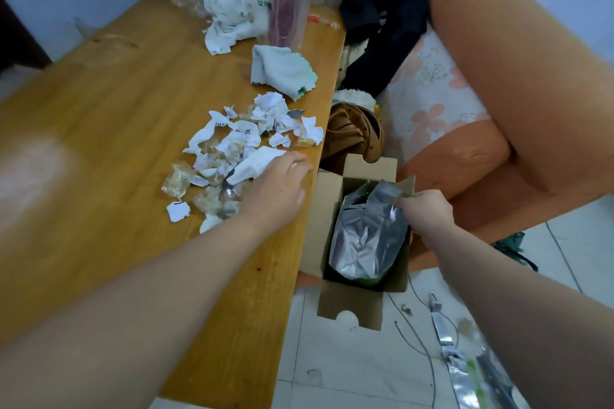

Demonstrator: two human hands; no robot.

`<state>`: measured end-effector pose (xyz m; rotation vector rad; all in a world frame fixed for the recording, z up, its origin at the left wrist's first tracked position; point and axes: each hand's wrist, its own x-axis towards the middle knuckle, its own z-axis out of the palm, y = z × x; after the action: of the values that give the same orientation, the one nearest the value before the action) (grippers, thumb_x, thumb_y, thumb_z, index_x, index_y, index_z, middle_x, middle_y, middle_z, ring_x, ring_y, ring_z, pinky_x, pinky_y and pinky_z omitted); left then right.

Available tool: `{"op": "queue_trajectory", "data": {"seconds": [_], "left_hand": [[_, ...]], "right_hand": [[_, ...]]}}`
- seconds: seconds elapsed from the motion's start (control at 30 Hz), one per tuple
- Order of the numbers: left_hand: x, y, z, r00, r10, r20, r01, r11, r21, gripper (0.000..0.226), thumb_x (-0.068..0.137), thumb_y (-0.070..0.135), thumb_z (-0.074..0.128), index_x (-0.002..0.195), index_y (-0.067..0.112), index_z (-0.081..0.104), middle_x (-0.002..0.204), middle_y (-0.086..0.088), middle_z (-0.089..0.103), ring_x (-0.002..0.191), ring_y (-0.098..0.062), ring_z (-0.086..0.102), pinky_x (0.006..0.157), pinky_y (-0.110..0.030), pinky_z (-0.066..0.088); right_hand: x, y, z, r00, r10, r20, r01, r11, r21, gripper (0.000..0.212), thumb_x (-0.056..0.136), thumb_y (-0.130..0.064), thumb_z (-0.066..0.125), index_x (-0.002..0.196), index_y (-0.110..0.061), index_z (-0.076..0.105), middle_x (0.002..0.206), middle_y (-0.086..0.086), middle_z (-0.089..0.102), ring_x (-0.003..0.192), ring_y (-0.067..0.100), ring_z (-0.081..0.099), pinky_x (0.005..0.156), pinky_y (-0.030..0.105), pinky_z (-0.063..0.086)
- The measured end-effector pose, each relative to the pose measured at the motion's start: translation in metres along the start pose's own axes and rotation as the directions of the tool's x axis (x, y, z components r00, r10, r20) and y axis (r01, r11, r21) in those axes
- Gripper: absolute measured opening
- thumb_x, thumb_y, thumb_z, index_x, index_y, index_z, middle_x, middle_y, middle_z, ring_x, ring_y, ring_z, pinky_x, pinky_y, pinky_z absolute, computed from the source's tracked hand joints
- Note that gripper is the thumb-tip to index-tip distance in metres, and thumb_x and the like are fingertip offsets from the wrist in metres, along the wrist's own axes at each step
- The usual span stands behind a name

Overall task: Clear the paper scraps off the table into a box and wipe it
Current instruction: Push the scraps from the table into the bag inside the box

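The right hand (427, 214) pinches the box (332, 209) flap, its grip pressed together. The left hand (275, 189) lies flat and spread on the paper scraps (239, 146) beside the desk (99, 116) edge. Clearing is underway; next, sweep them toward the box below.

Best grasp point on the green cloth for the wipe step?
Pinch the green cloth at its raised, bunched fold near the middle, coming from above. It lies crumpled on the table with nothing on it; its flat edges hug the wood and give less to grip.
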<state>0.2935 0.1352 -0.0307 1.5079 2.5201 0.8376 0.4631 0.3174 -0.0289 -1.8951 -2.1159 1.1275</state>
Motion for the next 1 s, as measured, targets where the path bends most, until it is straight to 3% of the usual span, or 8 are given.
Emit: {"op": "queue_trajectory", "data": {"seconds": [0.17,0.27,0.43,0.53,0.6,0.73,0.87,1.0], "left_hand": [[0.016,-0.020,-0.015,0.987,0.082,-0.138,-0.083,0.997,-0.003,0.035,0.084,0.005,0.042,0.110,0.007,0.066,0.111,-0.010,0.064,0.103,-0.030,0.055,0.082,-0.040,0.052],[0.024,-0.021,-0.023,0.976,0.135,-0.170,-0.121,0.989,0.091,0.037,0.080,0.014,0.038,0.101,0.013,0.069,0.100,-0.005,0.067,0.091,-0.029,0.058,0.076,-0.041,0.049],[0.019,-0.003,-0.018,0.978,0.199,0.060,-0.203,0.976,0.076,0.035,0.088,0.011,0.042,0.117,0.012,0.060,0.111,-0.007,0.063,0.104,-0.027,0.054,0.090,-0.038,0.041],[0.006,0.024,0.000,0.912,0.368,0.183,-0.393,0.911,0.126,0.032,0.090,0.014,0.036,0.111,0.010,0.060,0.102,-0.008,0.061,0.095,-0.026,0.055,0.080,-0.035,0.043],[-0.002,0.038,0.018,0.880,0.384,0.278,-0.439,0.882,0.172,0.024,0.093,0.016,0.044,0.113,0.012,0.057,0.105,-0.007,0.057,0.097,-0.024,0.053,0.079,-0.032,0.041],[-0.009,0.053,0.040,0.912,0.111,0.394,-0.193,0.965,0.176,0.027,0.094,0.027,0.051,0.119,0.016,0.051,0.115,-0.008,0.047,0.102,-0.022,0.048,0.081,-0.032,0.044],[-0.017,0.063,0.055,0.856,-0.142,0.497,0.038,0.976,0.214,0.047,0.086,0.016,0.060,0.131,0.016,0.046,0.136,-0.011,0.032,0.113,-0.027,0.045,0.091,-0.037,0.046],[-0.023,0.073,0.057,0.811,-0.335,0.480,0.351,0.934,0.060,0.087,0.085,0.013,0.063,0.149,0.028,0.006,0.157,-0.007,-0.013,0.136,-0.030,0.031,0.106,-0.038,0.038]], "right_hand": [[0.000,-0.020,0.005,0.999,0.019,-0.045,-0.021,0.999,-0.043,0.023,0.087,-0.025,0.056,0.084,-0.005,0.067,0.090,0.015,0.069,0.083,0.035,0.065,0.070,0.039,0.055],[0.001,-0.027,0.001,0.998,0.040,-0.055,-0.044,0.996,-0.074,0.024,0.087,-0.025,0.053,0.091,-0.005,0.066,0.093,0.014,0.067,0.078,0.031,0.063,0.057,0.030,0.048],[0.003,-0.036,-0.003,0.999,0.047,-0.024,-0.049,0.997,-0.066,0.020,0.087,-0.025,0.058,0.087,-0.007,0.065,0.090,0.011,0.067,0.075,0.027,0.064,0.055,0.028,0.048],[0.002,-0.036,-0.007,0.999,0.035,-0.018,-0.036,0.997,-0.063,0.019,0.087,-0.023,0.056,0.080,-0.007,0.062,0.086,0.010,0.065,0.068,0.024,0.058,0.051,0.026,0.042],[0.001,-0.036,-0.010,1.000,0.021,0.007,-0.020,0.999,-0.047,0.018,0.087,-0.022,0.059,0.077,-0.007,0.060,0.081,0.011,0.062,0.067,0.024,0.055,0.051,0.028,0.042],[0.001,-0.039,-0.011,0.992,0.019,0.121,-0.023,0.999,0.035,0.018,0.087,-0.023,0.064,0.077,-0.009,0.058,0.075,0.010,0.060,0.066,0.023,0.055,0.055,0.032,0.046],[0.004,-0.030,-0.013,0.984,0.028,0.176,-0.039,0.997,0.059,0.019,0.084,-0.022,0.069,0.090,-0.006,0.060,0.084,0.011,0.062,0.077,0.026,0.060,0.067,0.036,0.053],[0.004,-0.022,-0.019,0.979,0.051,0.196,-0.071,0.992,0.100,0.023,0.084,-0.018,0.068,0.101,-0.003,0.063,0.092,0.014,0.061,0.082,0.026,0.058,0.063,0.032,0.049]]}}
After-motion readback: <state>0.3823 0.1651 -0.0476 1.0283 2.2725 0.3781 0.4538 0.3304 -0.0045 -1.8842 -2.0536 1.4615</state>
